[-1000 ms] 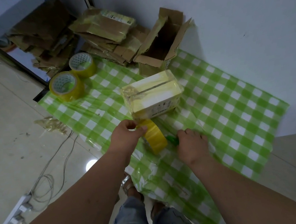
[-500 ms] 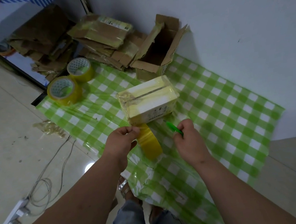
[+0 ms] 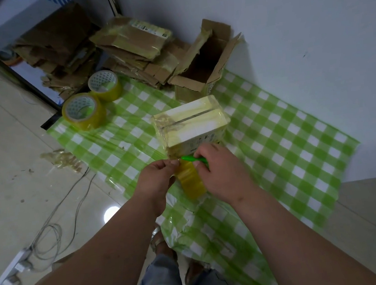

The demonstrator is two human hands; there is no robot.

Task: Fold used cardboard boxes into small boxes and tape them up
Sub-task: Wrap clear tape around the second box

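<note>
a: start far left of the hands. what's there?

b: a white power strip (image 3: 9, 272) with loose cables (image 3: 52, 228) on bare floor tiles, well left of the left forearm. nearer, a crumpled scrap of tape (image 3: 62, 159) lies just off the left edge of the green checked sheet (image 3: 299, 153).

a: and up from the left hand?

b: two spare tape rolls (image 3: 84, 110) lie flat near the sheet's far left corner, touching each other. behind them, flattened cardboard (image 3: 130, 46) is stacked against the wall.

a: the left hand itself?

b: the left hand (image 3: 157, 180) has its fingertips closed in a pinch on the yellow tape at the near bottom edge of the taped box (image 3: 192, 124). the tape roll (image 3: 189, 179) stands on edge between the two hands, just under the box's near face.

a: and the right?

b: the right hand (image 3: 222, 173) is curled round a green cutter (image 3: 193, 158), whose tip points left to the tape beside the left fingertips.

a: beyond them?

b: an open cardboard box (image 3: 207, 70) lies tipped just behind the taped one, near the wall.

a: room to move?

b: right of the right hand the sheet runs bare to its ragged right edge; its near edge is rumpled by the person's knees.
</note>
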